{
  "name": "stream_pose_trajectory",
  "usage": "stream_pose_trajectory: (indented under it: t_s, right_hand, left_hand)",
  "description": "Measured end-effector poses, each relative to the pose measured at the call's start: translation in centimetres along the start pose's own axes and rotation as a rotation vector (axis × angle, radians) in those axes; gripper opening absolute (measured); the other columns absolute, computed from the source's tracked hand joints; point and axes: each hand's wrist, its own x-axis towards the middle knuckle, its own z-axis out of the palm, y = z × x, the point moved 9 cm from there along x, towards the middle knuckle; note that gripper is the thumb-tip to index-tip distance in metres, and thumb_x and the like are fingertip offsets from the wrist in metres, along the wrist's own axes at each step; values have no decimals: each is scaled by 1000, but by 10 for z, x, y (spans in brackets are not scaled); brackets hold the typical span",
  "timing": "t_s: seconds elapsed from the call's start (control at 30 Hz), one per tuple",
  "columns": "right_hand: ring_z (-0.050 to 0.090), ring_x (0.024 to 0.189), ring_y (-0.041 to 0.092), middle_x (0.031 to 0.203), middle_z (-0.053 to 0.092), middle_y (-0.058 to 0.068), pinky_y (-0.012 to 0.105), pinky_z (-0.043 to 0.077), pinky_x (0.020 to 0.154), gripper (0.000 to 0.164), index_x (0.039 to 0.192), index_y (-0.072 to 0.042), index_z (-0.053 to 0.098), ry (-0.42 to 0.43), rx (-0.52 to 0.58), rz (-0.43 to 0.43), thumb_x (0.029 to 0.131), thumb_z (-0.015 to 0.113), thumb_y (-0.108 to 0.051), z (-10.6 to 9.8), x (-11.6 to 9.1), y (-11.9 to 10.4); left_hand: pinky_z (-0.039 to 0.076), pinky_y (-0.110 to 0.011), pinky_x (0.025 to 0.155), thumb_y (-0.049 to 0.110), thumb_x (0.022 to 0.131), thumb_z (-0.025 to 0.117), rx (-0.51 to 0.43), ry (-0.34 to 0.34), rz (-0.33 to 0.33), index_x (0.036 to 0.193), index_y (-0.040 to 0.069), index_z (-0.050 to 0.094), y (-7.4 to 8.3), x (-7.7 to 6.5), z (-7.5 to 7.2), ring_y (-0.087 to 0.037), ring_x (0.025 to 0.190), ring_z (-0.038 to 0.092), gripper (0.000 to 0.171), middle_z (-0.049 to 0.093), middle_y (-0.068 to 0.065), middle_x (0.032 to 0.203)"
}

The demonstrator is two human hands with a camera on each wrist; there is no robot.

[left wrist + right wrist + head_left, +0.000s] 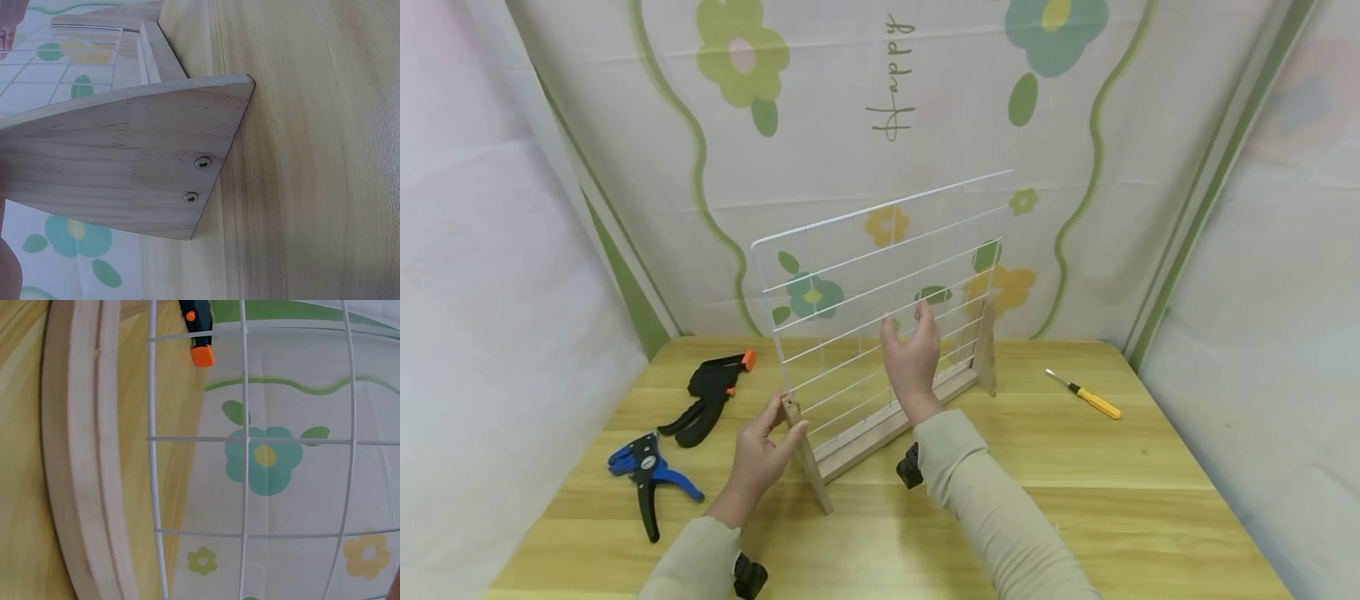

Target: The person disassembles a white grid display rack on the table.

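Note:
A white wire grid (880, 312) stands upright in a wooden stand, whose base bar (887, 437) runs between two wooden side panels. My left hand (760, 454) grips the upper end of the near side panel (808, 467), thumb on one side and fingers on the other. In the left wrist view, two metal screws (202, 164) show near the bottom edge of that panel (131, 162). Thumb and fingers spread apart, my right hand (913, 358) is raised at the middle of the grid, its fingertips close to the wires. The far side panel (987, 350) stands beyond it.
On the left of the wooden table (1075, 500) lie a black clamp with orange tips (711, 396) and a blue-and-black wire stripper (651, 479). A yellow-handled screwdriver (1086, 396) lies on the right. A flower-printed curtain (820, 100) hangs behind.

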Motion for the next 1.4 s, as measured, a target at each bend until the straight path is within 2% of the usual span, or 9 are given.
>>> stream_pose_trajectory:
  t_s: [0.47, 0.7, 0.8, 0.9, 1.17, 1.4]
  right_hand:
    - [46, 123, 32, 132, 49, 23, 43, 39, 104, 63, 134, 6, 40, 4, 27, -2, 86, 57, -31, -4, 5, -5]
    - [47, 122, 31, 130, 50, 22, 41, 39, 104, 62, 133, 5, 41, 11, 36, -11, 85, 58, -31, -5, 6, -6]
    - [48, 121, 32, 129, 51, 23, 41, 40, 103, 62, 131, 7, 42, 19, 39, -27, 85, 59, -30, -6, 7, -7]
    - [49, 120, 33, 128, 52, 23, 40, 41, 103, 60, 130, 8, 44, 28, 42, -44, 84, 60, -28, -7, 8, -9]
    - [47, 122, 30, 130, 50, 19, 35, 40, 105, 60, 131, 5, 42, 20, 73, -35, 84, 61, -27, -7, 12, -14]
    - [48, 121, 28, 128, 51, 18, 32, 39, 105, 58, 130, 4, 43, 23, 76, -22, 83, 61, -27, -8, 13, -16]
  left_hand:
    - [46, -10, 84, -20, 60, 71, 14, 9, 2, 105, -17, 57, -1, 0, 0, -38, 76, 67, 47, 67, -23, 84]
    - [53, -20, 79, -20, 59, 72, 35, 19, 6, 105, -18, 57, 1, 0, -1, -39, 76, 67, 49, 67, -23, 86]
    - [53, -19, 79, -19, 60, 72, 33, 19, 21, 104, -17, 57, 2, 1, -1, -37, 75, 67, 47, 67, -22, 83]
    - [48, -12, 82, -18, 60, 72, 26, 20, 32, 104, -17, 57, 1, 0, 0, -35, 76, 68, 46, 66, -23, 82]
    - [49, -14, 83, -15, 61, 74, 1, 9, 34, 110, -10, 58, -34, -14, 8, -33, 80, 68, 52, 67, -20, 86]
    - [48, -14, 84, -10, 66, 74, -28, 6, 32, 113, -8, 58, -37, -17, 8, -24, 85, 69, 49, 67, -21, 91]
